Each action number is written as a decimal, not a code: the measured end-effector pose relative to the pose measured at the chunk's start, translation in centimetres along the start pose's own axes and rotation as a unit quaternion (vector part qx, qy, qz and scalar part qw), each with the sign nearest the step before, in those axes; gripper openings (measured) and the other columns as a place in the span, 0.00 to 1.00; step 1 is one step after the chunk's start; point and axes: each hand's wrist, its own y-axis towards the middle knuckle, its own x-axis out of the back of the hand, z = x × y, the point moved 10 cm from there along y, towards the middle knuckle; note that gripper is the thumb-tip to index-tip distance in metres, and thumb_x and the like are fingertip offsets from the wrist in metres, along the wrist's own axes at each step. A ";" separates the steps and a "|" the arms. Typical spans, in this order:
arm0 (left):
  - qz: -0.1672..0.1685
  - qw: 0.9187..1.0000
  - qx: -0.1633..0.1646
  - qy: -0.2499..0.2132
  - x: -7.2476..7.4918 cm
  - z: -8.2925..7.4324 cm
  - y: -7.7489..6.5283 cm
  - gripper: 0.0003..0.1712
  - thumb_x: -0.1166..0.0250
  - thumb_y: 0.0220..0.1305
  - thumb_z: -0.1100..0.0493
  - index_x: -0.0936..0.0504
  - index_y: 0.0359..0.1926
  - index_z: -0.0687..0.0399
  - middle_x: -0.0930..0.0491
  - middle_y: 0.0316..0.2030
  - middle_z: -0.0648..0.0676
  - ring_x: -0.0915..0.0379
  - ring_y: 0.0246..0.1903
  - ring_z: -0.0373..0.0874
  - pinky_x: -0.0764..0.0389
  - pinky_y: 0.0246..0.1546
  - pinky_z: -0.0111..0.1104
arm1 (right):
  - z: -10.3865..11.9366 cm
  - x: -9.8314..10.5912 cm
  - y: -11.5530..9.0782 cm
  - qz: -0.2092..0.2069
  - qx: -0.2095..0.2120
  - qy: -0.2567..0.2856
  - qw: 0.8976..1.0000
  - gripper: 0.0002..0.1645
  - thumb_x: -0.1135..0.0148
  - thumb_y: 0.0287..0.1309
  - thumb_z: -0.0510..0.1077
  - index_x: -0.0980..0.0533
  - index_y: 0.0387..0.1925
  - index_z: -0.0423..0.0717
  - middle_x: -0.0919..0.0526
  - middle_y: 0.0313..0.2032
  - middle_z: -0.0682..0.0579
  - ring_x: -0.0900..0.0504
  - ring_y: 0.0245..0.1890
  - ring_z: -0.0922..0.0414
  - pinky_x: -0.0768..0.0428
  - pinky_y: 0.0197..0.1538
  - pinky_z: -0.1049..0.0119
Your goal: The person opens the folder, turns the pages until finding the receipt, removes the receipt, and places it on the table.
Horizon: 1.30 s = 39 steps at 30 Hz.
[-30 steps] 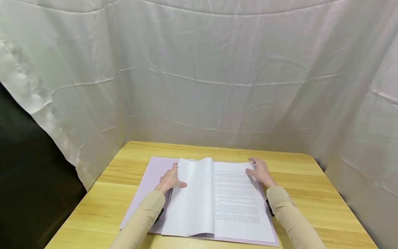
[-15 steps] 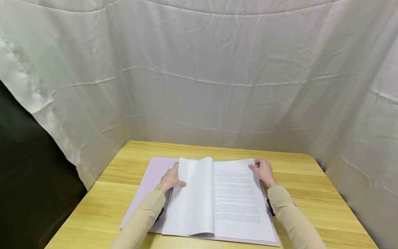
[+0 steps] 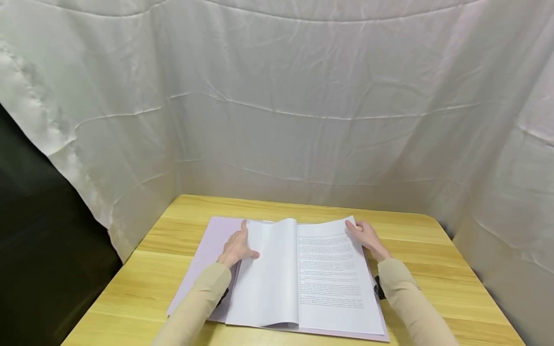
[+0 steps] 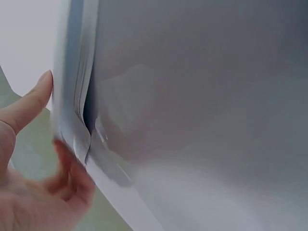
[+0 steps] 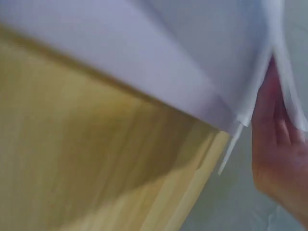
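A pale lilac folder (image 3: 225, 230) lies open with a thick set of white sheets inside. Its left-hand sheets (image 3: 272, 274) bulge up toward the middle and show a blank side. On the right lies a page of printed text (image 3: 329, 274). My left hand (image 3: 235, 247) rests at the outer edge of the left-hand sheets, thumb stretched over them; the left wrist view shows the sheets' layered edge beside its fingers (image 4: 36, 103). My right hand (image 3: 365, 235) pinches the printed page's raised upper right corner. In the right wrist view, fingers (image 5: 269, 110) reach between parted sheets.
Beneath the folder is a wooden table (image 3: 433, 269) with rounded far corners. Pale grey curtains (image 3: 303, 120) hang behind it and on both sides. A dark area (image 3: 39, 250) shows at the left, below the curtain's edge.
My right hand has gone from spread fingers at the page's upper right corner to pinching it, and the corner has risen a little. My left hand stays nearly still.
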 end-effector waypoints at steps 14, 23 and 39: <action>0.011 0.988 -0.063 -0.143 0.4 -2.1 0.4 0.69 0.19 0.47 0.60 0.59 0.77 0.69 0.36 0.68 0.77 0.48 0.72 0.72 0.48 0.75 0.63 | 2.4 -3.4 -2.6 0.311 0.015 0.208 0.927 0.47 0.84 0.73 0.72 0.41 0.67 0.40 0.12 0.42 0.50 0.12 0.38 0.58 0.16 0.36 0.67; 0.039 0.974 -0.074 -0.209 0.2 -2.9 0.4 0.68 0.20 0.50 0.57 0.59 0.78 0.69 0.39 0.70 0.75 0.44 0.72 0.70 0.40 0.73 0.62 | 4.6 -4.8 -3.0 0.337 0.049 0.237 0.910 0.51 0.91 0.67 0.75 0.56 0.77 0.47 0.24 0.57 0.48 0.21 0.56 0.53 0.20 0.58 0.53; 0.119 0.938 -0.063 -0.318 -0.7 -4.8 0.1 0.65 0.23 0.56 0.50 0.60 0.80 0.55 0.45 0.77 0.64 0.54 0.78 0.63 0.49 0.77 0.60 | 8.0 -6.9 -4.1 0.339 0.051 0.223 0.912 0.43 0.93 0.67 0.75 0.75 0.79 0.69 0.36 0.69 0.24 0.10 0.41 0.50 0.11 0.36 0.59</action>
